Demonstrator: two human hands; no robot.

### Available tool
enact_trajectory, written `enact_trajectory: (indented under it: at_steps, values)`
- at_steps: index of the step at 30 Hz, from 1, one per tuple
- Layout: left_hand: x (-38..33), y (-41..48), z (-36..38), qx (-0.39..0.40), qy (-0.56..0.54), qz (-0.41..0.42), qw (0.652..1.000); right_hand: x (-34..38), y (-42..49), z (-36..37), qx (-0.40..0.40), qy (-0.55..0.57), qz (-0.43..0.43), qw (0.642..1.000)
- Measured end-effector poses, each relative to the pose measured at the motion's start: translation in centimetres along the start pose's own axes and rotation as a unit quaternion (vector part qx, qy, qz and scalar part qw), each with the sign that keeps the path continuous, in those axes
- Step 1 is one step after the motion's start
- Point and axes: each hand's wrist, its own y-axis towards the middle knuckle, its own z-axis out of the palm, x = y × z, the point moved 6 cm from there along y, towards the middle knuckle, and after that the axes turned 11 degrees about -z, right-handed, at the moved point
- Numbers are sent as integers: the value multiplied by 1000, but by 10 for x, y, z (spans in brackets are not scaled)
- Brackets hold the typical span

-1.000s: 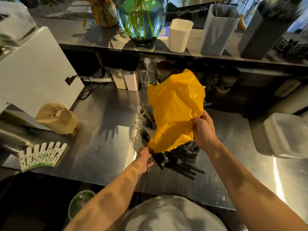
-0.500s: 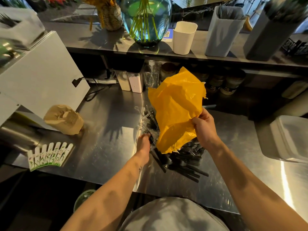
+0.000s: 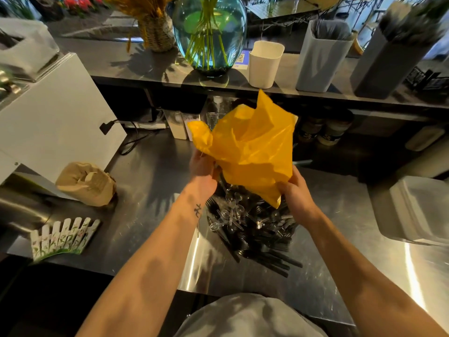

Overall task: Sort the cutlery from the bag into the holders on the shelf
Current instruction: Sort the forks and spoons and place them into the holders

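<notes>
Nearest to us on the steel surface (image 3: 150, 190) lies the pile of cutlery (image 3: 252, 229): black forks and knives with a few clear spoons on top, spilled out and resting just under the bag's mouth. Half a second ago our left hand (image 3: 202, 170) was down among the pieces at the near edge of the pile; now it has come up and closed on the left side of the yellow bag (image 3: 250, 147), fingers curled into the plastic. Our right hand (image 3: 295, 190) keeps its pinch on the bag's lower right edge, thumb and fingers shut on the film. So both hands now hold the upended bag above the heap, and we judge it nearly or wholly emptied, though we cannot see inside it. That would mean the tipping-out is about done and the sorting itself has not begun. Beyond the bag, up on the shelf (image 3: 136, 69), stand the holders: a small white holder (image 3: 266, 65), a taller pale grey holder (image 3: 320, 59) and a dark grey holder (image 3: 391, 62), the last two already showing cutlery inside.
</notes>
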Motion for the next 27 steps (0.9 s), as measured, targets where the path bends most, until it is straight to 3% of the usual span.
enact_trajectory:
  at_steps: [1,3,10,17,23,27]
  values:
    - [-11,-1,-3,-58,-69,12,996,2,2,-1,17,25,-3,1000]
    - [-27,-7,3,-99,-108,36,989,6,4,-1,40,45,-18,998]
    - [-34,-14,1,-144,-56,54,987,-2,23,2,-75,16,-29,997]
    - [-34,-2,-38,-255,-7,21,967,-1,42,21,-86,21,-14,996]
    - [-22,-2,-53,-58,-75,69,993,-2,71,79,-42,101,46,993]
    - [-13,9,-93,-82,-40,42,995,-13,95,142,-11,142,96,985]
